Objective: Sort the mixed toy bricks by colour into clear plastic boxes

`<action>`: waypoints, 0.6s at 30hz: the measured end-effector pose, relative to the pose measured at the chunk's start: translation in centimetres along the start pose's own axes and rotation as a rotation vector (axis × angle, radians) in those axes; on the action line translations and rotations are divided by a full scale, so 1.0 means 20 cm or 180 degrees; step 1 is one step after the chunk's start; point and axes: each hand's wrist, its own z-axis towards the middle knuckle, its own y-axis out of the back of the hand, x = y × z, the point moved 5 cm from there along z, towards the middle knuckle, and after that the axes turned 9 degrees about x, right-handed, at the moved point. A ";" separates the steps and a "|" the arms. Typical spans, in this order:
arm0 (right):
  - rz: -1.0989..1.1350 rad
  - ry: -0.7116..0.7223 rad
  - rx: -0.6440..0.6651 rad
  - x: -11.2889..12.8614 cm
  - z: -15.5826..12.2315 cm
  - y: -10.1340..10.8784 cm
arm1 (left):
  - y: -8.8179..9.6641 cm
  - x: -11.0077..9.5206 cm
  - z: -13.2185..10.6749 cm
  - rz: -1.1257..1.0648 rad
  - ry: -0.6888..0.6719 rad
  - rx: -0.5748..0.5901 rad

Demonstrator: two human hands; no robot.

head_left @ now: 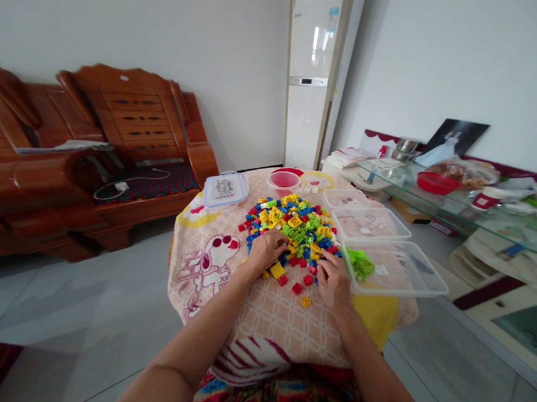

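Observation:
A heap of small red, blue, yellow and green toy bricks [295, 223] lies on a pink patterned cloth over a small table [238, 300]. My left hand [266, 250] rests on the heap's near left edge, fingers curled down into the bricks. My right hand [333, 280] sits at the heap's near right edge, fingers bent onto bricks beside a clear tray [403, 284]. That tray holds a few green bricks [361, 263]. What either hand grips is hidden by the fingers. Loose red bricks [297, 288] and a yellow round piece [305, 301] lie between my hands.
Two more clear trays [370, 224] line the table's right side. A lidded clear box [225, 189], a red bowl [283, 179] and a yellow-rimmed lid stand at the back. A wooden sofa [110, 144] is left; a cluttered glass table [469, 207] is right.

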 end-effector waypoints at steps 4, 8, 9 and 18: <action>0.0042 -0.0023 0.0018 0.00 0.00 0.00 | 0.00 0.01 -0.01 -0.0144 -0.0055 -0.0021; 0.0092 -0.0051 -0.0006 0.00 0.00 0.00 | 0.00 0.01 -0.02 -0.0269 -0.0131 -0.0080; 0.0097 -0.0057 -0.0005 0.00 0.00 0.00 | 0.00 0.02 -0.02 -0.0304 -0.0136 -0.0095; 0.0115 -0.0021 0.0016 0.00 0.00 0.00 | -0.01 0.06 -0.03 -0.0578 -0.0076 -0.0169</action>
